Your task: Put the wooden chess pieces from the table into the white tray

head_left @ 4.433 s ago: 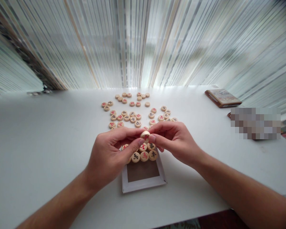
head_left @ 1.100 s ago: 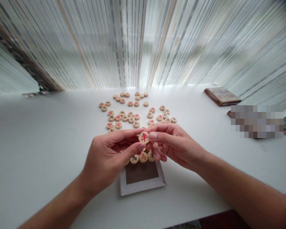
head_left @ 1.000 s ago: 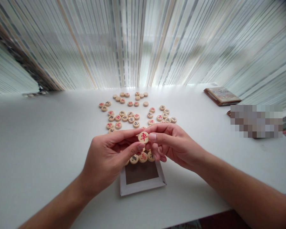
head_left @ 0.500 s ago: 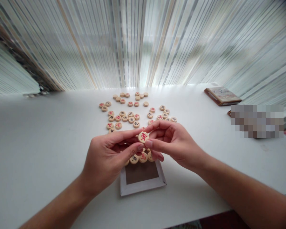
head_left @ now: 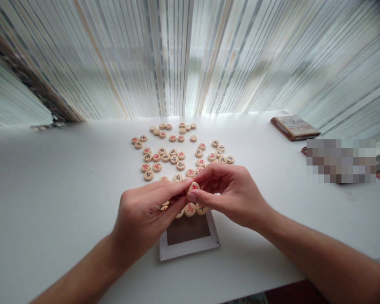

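Pale wooden discs (head_left: 180,165) with red or black characters, white table (head_left: 50,190), white-rimmed brown tray (head_left: 190,248), striped curtain (head_left: 190,55).

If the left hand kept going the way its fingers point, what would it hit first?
The left hand points up-right at the red-marked xiangqi piece it pinches; just beyond, probably the fingertips of the right hand, also on that piece.
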